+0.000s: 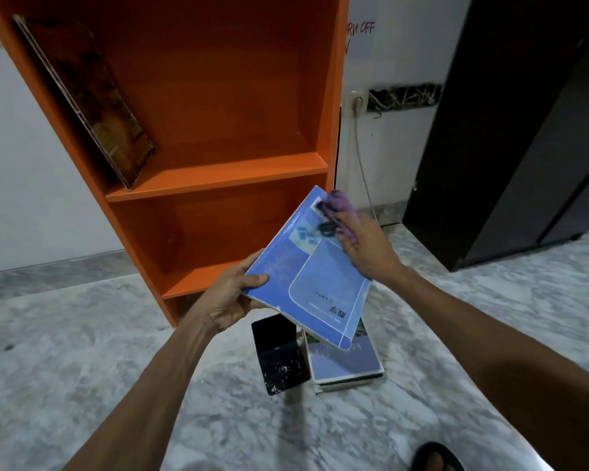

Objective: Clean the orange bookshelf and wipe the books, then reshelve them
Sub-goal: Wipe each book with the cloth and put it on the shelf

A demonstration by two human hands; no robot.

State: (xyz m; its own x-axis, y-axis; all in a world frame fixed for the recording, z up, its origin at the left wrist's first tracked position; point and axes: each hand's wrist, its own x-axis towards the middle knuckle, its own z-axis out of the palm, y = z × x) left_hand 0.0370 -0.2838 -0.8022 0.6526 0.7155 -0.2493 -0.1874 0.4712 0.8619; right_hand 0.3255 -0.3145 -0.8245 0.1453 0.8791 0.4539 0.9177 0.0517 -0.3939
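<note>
- right hand (364, 246) bunches a soft purple cloth (340, 205) under its fingers and presses it on the top corner of a blue book (313, 277).
- left hand (232, 294) grips the book's opposite edge, thumb on the cover, fingers beneath; the book hangs tilted in front of the orange bookshelf (218, 96).
- risk: the glossy, limp paperback, held by one edge, may buckle or slip under a hard wipe and drop onto the pile of books (344, 365) below.
- the bookshelf is smooth and flat-boarded, with a thin book (92, 96) leaning inside; the floor (82, 368) looks like grey marbled stone.
</note>
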